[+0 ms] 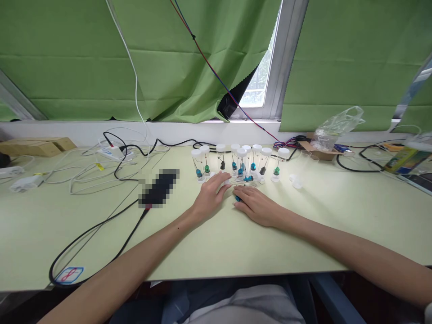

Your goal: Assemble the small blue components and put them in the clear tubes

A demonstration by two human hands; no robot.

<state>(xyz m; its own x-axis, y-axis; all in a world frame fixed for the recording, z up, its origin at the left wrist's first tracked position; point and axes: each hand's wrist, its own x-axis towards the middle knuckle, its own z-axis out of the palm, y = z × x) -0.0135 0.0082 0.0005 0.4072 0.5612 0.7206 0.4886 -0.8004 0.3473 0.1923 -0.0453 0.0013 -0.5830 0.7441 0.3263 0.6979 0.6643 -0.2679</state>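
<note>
My left hand [212, 192] has its thumb and fingers closed around the white-capped end of a clear tube [258, 183] lying on its side. A blue piece [249, 178] shows inside that tube. Close by on the right, my right hand [258, 204] rests low on the table, its fingers curled over a small dark blue piece [238, 198], mostly hidden. Behind both hands, several clear tubes with white caps [282, 153] stand upright in a cluster. Each visible one holds a green, blue or black piece [276, 171], some with a thin dark stem.
A pixelated dark device [160, 189] lies left with a black cable [124, 247] looping forward. Loose white caps [296, 182] sit right of the tubes. Along the back are a power strip [114, 153], tangled cables, a cardboard box [317, 152] and a plastic bag [337, 128].
</note>
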